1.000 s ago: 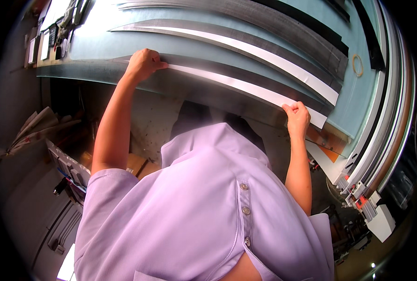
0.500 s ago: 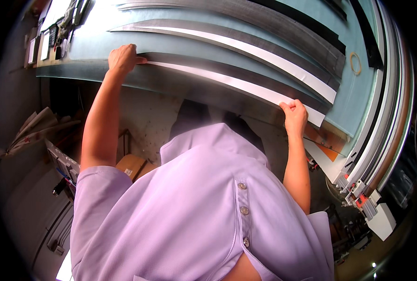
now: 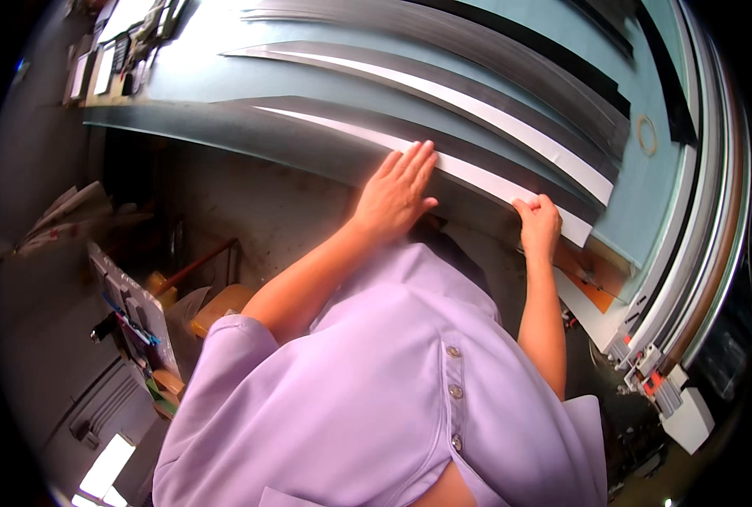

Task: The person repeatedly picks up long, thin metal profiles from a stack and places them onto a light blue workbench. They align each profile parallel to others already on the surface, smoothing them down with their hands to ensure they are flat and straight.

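Observation:
A long white strip (image 3: 486, 177) lies along the lower edge of a dark grey fabric-like strip (image 3: 342, 116), close to the near edge of the table. My left hand (image 3: 397, 190) rests flat on the white strip near its middle, fingers stretched out and thumb apart. My right hand (image 3: 538, 224) pinches the near edge of the white strip toward its right end. Beyond them, a second dark strip (image 3: 376, 63) carries a similar white band (image 3: 511, 127) along its edge.
Several dark strips (image 3: 494, 51) lie farther back on the pale green glass-like tabletop (image 3: 190, 76). A beige ring (image 3: 646, 135) lies at the right, near long metal rails (image 3: 714, 211). Tools and a calculator (image 3: 122, 55) are at the far left. A cardboard box (image 3: 222, 308) stands below.
My left hand has moved right from the strip's left end to its middle, opening from a closed grip to a flat palm. My right hand keeps its pinch near the right end.

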{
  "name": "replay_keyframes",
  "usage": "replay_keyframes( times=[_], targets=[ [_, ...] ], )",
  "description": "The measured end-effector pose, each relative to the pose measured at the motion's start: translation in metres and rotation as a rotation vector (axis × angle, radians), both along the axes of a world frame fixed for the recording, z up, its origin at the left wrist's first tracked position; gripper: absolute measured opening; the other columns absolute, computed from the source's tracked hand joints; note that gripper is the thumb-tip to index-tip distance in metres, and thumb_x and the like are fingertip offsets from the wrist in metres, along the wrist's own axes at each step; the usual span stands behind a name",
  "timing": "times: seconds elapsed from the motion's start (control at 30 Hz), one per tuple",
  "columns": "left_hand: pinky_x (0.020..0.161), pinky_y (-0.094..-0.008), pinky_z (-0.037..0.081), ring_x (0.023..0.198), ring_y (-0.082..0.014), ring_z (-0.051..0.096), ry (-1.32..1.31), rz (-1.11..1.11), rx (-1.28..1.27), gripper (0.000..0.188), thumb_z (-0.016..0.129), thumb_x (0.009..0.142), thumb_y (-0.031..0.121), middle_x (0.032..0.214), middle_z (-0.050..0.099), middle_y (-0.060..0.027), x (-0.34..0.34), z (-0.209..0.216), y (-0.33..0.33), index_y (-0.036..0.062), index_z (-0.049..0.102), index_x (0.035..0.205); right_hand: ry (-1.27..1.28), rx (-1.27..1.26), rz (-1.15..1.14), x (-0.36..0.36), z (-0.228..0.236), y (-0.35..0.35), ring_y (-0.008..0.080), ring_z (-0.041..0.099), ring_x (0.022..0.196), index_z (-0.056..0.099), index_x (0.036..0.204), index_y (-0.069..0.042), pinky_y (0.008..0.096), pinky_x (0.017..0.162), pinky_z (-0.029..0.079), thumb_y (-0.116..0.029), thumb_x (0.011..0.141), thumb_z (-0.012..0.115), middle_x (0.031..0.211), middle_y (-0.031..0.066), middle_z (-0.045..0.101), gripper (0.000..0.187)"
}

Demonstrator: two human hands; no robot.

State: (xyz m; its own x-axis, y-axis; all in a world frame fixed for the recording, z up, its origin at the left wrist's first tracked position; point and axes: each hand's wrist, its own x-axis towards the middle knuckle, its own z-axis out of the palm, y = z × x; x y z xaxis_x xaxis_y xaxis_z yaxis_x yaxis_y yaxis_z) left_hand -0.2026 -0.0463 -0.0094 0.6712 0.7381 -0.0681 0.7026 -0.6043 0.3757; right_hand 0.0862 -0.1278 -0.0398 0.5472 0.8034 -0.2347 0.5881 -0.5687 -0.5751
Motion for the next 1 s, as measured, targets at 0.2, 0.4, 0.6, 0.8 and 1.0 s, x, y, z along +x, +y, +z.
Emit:
replay_keyframes(
  times=[0.2,0.4,0.6,0.8,1.0],
  targets=[
    [0.124,-0.0436,0.018,0.153,-0.0266,0.026,0.209,0.173,0.108,0.074,0.059,0.096,0.038,0.164,0.029,-0.0137,-0.089,-0.004,0.032,0.0031,0.032,0.156,-0.001,-0.057,0.005,0.0,0.002,0.001,0.0328,0.058,0.065,0.055,0.071,-0.002,0.0444,0.065,0.046,-0.025,0.077,0.086,0.067,0.0129,0.061,0.039],
    [0.123,-0.0441,0.021,0.151,-0.0263,0.03,0.301,0.245,0.23,0.065,0.049,0.102,0.038,0.164,0.031,-0.0124,-0.144,-0.002,0.061,0.0048,0.033,0.156,-0.014,-0.016,0.03,0.0,0.002,-0.001,0.0312,0.059,0.066,0.055,0.072,-0.002,0.0438,0.066,0.046,-0.026,0.078,0.085,0.068,0.0128,0.061,0.039],
    [0.122,-0.0454,0.022,0.151,-0.0272,0.03,0.325,0.288,0.263,0.066,0.053,0.101,0.039,0.162,0.033,-0.0139,-0.146,-0.004,0.062,0.0032,0.036,0.154,-0.002,0.001,0.018,-0.003,0.004,-0.002,0.0312,0.059,0.066,0.055,0.072,-0.002,0.0436,0.064,0.046,-0.025,0.078,0.085,0.068,0.0129,0.061,0.038],
    [0.118,-0.0452,0.028,0.147,-0.0292,0.036,0.201,0.364,0.213,0.067,0.059,0.097,0.042,0.159,0.039,-0.0135,-0.143,-0.002,0.072,0.0024,0.044,0.149,-0.197,0.098,0.17,-0.009,-0.002,-0.003,0.036,0.062,0.083,0.059,0.107,-0.008,0.0444,0.074,0.048,-0.021,0.075,0.086,0.089,0.0135,0.064,0.044],
    [0.111,-0.045,0.034,0.131,-0.0303,0.05,0.03,0.209,0.379,0.046,0.074,0.087,0.025,0.14,0.055,-0.0101,-0.092,0.005,0.087,0.0119,0.06,0.129,-0.406,0.1,0.431,-0.017,0.036,0.022,0.0318,0.05,0.121,0.057,0.128,-0.01,0.0489,0.099,0.039,-0.02,0.068,0.088,0.124,0.0107,0.053,0.068]
  ],
)
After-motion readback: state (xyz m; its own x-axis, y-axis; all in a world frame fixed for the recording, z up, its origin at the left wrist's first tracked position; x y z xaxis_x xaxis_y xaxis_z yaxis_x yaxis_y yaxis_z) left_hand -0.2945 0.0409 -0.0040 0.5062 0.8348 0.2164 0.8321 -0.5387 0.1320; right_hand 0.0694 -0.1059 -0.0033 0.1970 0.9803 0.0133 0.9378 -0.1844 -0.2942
